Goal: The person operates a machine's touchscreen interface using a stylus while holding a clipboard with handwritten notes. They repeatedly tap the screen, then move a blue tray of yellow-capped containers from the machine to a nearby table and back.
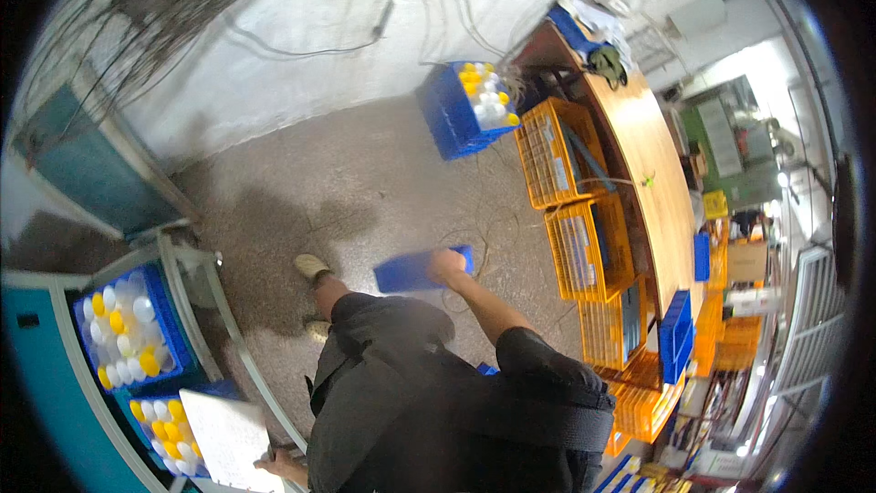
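Observation:
My right hand [447, 267] is closed around a blue, flat-looking plastic piece [406, 272], perhaps a small bin, held out over the floor and smeared by motion. At the lower left my left hand [286, 467] grips the edge of a flat white board or sheet [228, 438]. The sheet leans over part of a blue crate [146, 434] packed with yellow and white rounded plastic pieces. Just beyond it, another blue crate [178, 333] carries the same kind of pieces. Both crates rest within a pale metal frame [242, 338].
A stack of blue crates [447, 119] with yellow and white pieces on top stands by the white wall. Orange crates [570, 251] line the wooden table [652, 173] on the right. A blue bin [675, 336] is at the table's edge. Loose cables hang along the wall.

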A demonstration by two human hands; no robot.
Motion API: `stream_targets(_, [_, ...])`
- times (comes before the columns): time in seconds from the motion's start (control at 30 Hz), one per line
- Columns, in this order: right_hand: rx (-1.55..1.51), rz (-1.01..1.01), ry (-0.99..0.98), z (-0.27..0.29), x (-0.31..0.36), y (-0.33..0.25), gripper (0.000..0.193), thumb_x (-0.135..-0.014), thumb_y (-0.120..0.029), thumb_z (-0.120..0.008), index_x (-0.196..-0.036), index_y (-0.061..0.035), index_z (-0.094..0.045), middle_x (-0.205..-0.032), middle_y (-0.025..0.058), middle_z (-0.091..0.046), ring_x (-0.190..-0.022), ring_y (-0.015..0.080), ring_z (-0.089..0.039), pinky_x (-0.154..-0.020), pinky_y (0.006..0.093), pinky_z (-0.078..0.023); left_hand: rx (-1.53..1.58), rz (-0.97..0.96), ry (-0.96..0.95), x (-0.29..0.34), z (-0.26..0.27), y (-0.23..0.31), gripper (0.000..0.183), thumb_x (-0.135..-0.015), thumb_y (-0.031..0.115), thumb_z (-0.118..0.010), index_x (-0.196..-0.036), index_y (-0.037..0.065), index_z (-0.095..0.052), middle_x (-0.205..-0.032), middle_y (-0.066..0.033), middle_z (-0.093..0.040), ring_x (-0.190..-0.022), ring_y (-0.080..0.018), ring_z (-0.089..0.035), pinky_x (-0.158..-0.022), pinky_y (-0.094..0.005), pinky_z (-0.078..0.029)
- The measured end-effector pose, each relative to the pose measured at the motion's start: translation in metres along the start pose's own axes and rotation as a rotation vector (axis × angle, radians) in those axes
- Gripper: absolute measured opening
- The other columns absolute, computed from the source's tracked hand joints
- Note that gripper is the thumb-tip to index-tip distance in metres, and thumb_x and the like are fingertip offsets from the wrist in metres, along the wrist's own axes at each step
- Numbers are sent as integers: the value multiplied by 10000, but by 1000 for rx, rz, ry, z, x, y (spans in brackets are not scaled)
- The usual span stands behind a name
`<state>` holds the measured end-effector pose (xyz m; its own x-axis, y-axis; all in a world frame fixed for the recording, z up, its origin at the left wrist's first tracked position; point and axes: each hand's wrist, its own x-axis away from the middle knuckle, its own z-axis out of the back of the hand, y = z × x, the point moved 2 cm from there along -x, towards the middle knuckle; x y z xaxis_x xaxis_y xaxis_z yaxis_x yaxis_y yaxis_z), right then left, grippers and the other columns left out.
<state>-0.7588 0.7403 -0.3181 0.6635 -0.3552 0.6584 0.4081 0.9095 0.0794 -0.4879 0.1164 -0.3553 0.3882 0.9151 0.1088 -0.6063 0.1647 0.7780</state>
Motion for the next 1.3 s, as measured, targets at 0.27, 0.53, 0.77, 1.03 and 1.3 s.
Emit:
stream_targets(0.27, [-145,-348,-165,14,-61,263,504,-902,-317,-607,-1340,-77,-673,-1361,156,-669,-1249,349,-649,-1072,509,-475,76,-13,58,27,-84,105,881,-920,307,-582,-1601,-81,-178,-1388,-245,-430,-1214,-373,-439,-1080,-499,-345])
stream_targets(0.53, [-131,-608,197,255,-179,511,398,-817,-346,-718,-1157,-149,-780,-1199,112,-751,-1159,332,-699,-950,401,-570,341,157,99,48,-163,190,881,-956,383,-566,-1587,-97,-181,-1494,-255,-346,-1332,-400,-368,-1146,-522,-297])
stream_targets(0.77, [-79,-192,-411,103,-255,425,533,-717,-415,-832,-1138,-97,-755,-1074,104,-715,-926,275,-653,-734,455,-539,962,517,268,1,-71,113,892,-987,450,-552,-1575,-111,-183,-1587,-264,-274,-1436,-423,-306,-1204,-543,-255])
stream_targets(1.03, [-338,453,-263,180,-259,56,401,-904,-317,-734,-1077,43,-706,-854,96,-651,-701,209,-595,-597,353,-472,1478,599,386,-2,-79,12,672,-1000,483,-625,-1447,-7,-522,-1444,-221,-539,-1324,-372,-508,-1140,-502,-393])
stream_targets(1.3, [-281,1265,-274,230,-19,-413,296,-989,-258,-695,-815,-30,-621,-678,13,-536,-555,102,-463,-498,315,-366,1670,550,563,-9,-129,48,483,-1010,81,-635,-1464,9,-491,-1460,-112,-570,-1341,-295,-536,-1155,-453,-419])
